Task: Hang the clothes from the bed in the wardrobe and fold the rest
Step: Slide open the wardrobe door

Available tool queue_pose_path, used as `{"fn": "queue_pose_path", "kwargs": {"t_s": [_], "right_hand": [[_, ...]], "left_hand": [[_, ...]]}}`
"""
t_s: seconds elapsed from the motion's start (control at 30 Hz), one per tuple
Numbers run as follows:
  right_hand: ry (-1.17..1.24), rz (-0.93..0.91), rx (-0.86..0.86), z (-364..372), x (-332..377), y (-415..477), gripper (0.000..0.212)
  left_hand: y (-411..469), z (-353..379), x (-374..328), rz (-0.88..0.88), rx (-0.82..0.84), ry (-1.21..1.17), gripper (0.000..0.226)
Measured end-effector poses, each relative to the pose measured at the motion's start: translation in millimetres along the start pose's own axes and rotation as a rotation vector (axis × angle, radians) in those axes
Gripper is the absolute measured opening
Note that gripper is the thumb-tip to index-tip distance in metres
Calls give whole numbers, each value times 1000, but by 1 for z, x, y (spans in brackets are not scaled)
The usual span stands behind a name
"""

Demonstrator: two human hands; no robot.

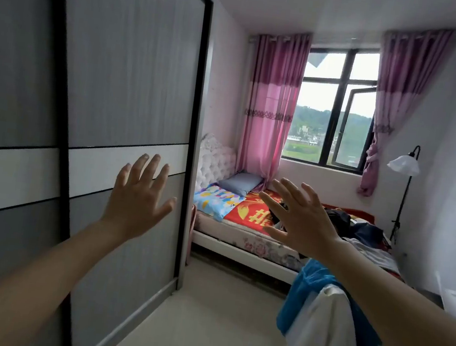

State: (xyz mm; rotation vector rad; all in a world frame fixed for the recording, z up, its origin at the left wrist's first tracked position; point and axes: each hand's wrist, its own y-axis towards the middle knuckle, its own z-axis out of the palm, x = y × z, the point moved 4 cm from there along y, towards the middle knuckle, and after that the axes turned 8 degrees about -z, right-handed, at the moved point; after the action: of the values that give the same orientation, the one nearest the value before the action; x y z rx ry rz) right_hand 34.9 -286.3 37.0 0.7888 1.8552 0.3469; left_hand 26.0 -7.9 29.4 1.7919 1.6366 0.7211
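A grey wardrobe [124,75] with sliding doors fills the left side, and its doors are closed. My left hand [139,191] is raised in front of the right door with fingers spread, holding nothing. My right hand [298,218] is also raised, fingers straight and spread, in front of the bed [245,231]. A heap of dark and light clothes [362,231] lies on the bed's right part, partly hidden behind my right arm.
A blue towel and a white garment [321,320] hang over something at the lower right. A floor lamp [402,192] stands by the right wall. Pink curtains [271,106] frame the window. Pale floor [205,312] runs between wardrobe and bed.
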Motion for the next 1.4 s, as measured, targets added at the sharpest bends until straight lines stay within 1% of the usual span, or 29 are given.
{"fn": "queue_pose_path", "kwargs": {"t_s": [0.07,0.13,0.23,0.27,0.37,0.43,0.53,0.63,0.77,0.83,0.93,0.97,1.07,1.17,1.3,1.4], "right_hand": [[27,12,2,13,-4,15,66],[13,25,-34,30,-5,25,66],[4,35,-19,59,-5,34,66],[-12,20,-24,69,-5,34,66],[-16,-4,35,100,-5,33,65],[-6,13,45,126,-12,33,64],[11,12,21,146,-22,34,66],[14,33,-4,177,-41,36,67],[24,80,-31,223,-75,42,66],[48,115,-48,245,-85,49,66],[81,118,-61,288,-93,55,66],[102,114,-59,305,-92,59,65],[161,127,-75,341,-84,66,66],[192,99,-60,374,-72,71,67],[262,116,-73,419,-52,93,69],[287,75,-66,465,-35,125,68]], "left_hand": [[16,11,10,-24,26,-9,73],[34,27,18,-55,-2,-52,79],[55,58,24,-90,-19,-99,86],[59,67,24,-95,10,-114,87],[67,97,15,-53,52,-117,78],[80,123,9,-49,84,-127,74],[97,141,3,-32,77,-131,78],[127,167,-10,6,62,-104,90],[173,195,-32,19,87,-72,92],[190,205,-38,24,58,-63,91],[213,230,-42,-17,63,-59,79],[218,241,-41,-32,87,-49,78],[219,272,-29,-69,156,-30,88],[214,304,-7,-118,240,3,93],[219,335,36,-227,210,23,109],[236,363,71,-299,146,19,109]]}}
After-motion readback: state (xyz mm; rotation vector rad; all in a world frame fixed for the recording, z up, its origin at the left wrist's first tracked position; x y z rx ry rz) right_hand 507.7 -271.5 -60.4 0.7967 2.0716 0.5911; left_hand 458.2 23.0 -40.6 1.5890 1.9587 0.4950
